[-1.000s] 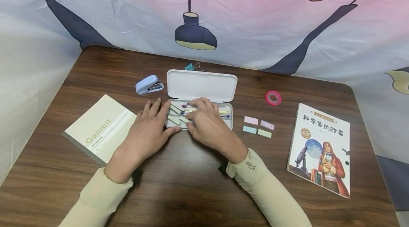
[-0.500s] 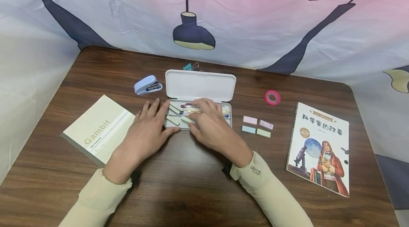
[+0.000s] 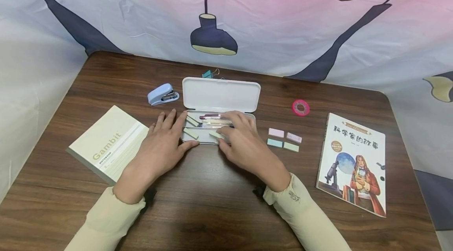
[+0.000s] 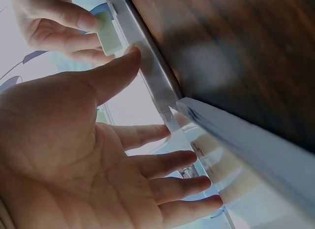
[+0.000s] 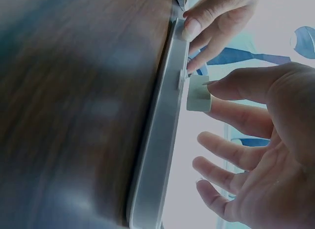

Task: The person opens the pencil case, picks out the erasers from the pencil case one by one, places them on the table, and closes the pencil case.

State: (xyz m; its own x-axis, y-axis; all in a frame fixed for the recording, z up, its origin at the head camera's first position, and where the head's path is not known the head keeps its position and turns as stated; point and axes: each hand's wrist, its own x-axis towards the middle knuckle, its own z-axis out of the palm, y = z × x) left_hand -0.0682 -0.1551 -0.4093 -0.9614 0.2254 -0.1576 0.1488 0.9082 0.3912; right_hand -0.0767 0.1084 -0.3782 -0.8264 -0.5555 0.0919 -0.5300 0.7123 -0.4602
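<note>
A white pencil case [image 3: 221, 94] stands open on the table, its lid tipped back. My left hand [image 3: 161, 143] touches the case's left end with straight, spread fingers and holds nothing. At the case's front compartment, my right hand [image 3: 244, 141] pinches a pale green eraser [image 5: 198, 95] between thumb and index finger; the other fingers are loosely bent. Two more green erasers lie at the left of the case, one in the back compartment [image 3: 192, 121] and one in front [image 3: 191, 133]. Several pens [image 3: 211, 116] lie in the back compartment, partly hidden by the right hand.
Right of the case lie several small pastel blocks [image 3: 276, 132], a pink tape roll [image 3: 301, 107] and an illustrated book [image 3: 352, 164]. A blue stapler [image 3: 162, 94] and a cream notebook [image 3: 107, 141] are on the left. Behind the lid is a teal binder clip [image 3: 207, 74].
My right hand has slid the green eraser rightward along the front compartment, away from the other two. The left hand has stayed at the case's left end.
</note>
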